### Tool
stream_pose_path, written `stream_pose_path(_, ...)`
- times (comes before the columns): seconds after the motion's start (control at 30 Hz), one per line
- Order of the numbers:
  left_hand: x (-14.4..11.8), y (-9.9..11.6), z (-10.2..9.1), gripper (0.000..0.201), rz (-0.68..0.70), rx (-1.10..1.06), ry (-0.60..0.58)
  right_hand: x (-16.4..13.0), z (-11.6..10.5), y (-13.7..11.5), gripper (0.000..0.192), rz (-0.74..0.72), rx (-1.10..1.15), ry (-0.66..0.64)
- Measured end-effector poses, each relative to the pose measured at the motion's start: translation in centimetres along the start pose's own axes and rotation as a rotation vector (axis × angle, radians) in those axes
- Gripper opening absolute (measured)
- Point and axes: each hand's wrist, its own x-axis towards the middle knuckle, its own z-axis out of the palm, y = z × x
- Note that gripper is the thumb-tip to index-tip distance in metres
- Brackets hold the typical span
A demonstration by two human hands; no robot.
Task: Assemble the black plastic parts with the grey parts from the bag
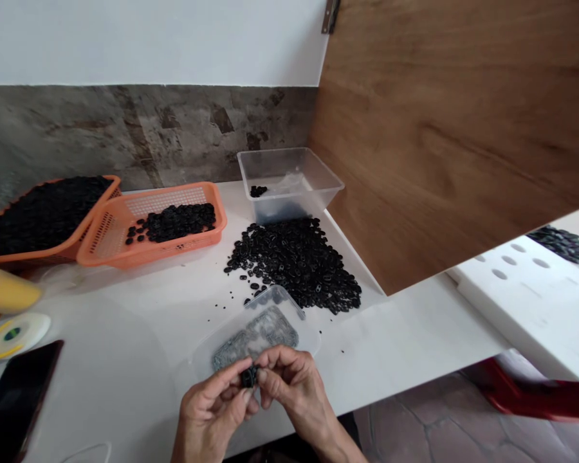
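Observation:
Between both hands, low in the middle of the head view, is a small black plastic part (248,377). My left hand (212,408) is closed on it with thumb and fingers. From the other side, my right hand (292,389) is closed in a pinch at the part's edge; whether it holds a second tiny piece is hidden by the fingertips. Just beyond the hands lies a clear plastic tub (303,314) holding many small grey metal pieces (270,329). A large heap of black oval parts (294,263) spreads behind the tub.
Two orange baskets (125,258) of black parts stand at the left. A larger clear bin (292,152) sits behind the heap. A wooden panel (453,128) rises at the right, with a white foam block (525,308) beyond. A phone (17,399) and tape roll (17,335) lie at left.

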Motion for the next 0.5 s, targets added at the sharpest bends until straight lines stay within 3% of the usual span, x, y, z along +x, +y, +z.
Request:
stream_pose_path(0.2,0.2,-0.2,-0.5,0.027,0.094,-0.011,-0.045,-0.1,0.3,0.1,0.017,0.005,0.012,0.003)
stream_pose_path(0.27,0.6,-0.5,-1.2,0.024,0.151,0.032,-0.141,-0.1,0.3,0.0,0.017,0.005,0.024,-0.002)
stream_pose_path(0.37,1.4,-0.8,-2.3,0.036,0.265,0.115,-0.314,-0.1,0.2,0.1,0.016,0.012,0.039,-0.003)
stream_pose_path(0.5,2.0,-1.5,-2.8,0.049,0.368,0.169,-0.396,0.1,0.0,0.4,0.017,0.039,0.022,0.005)
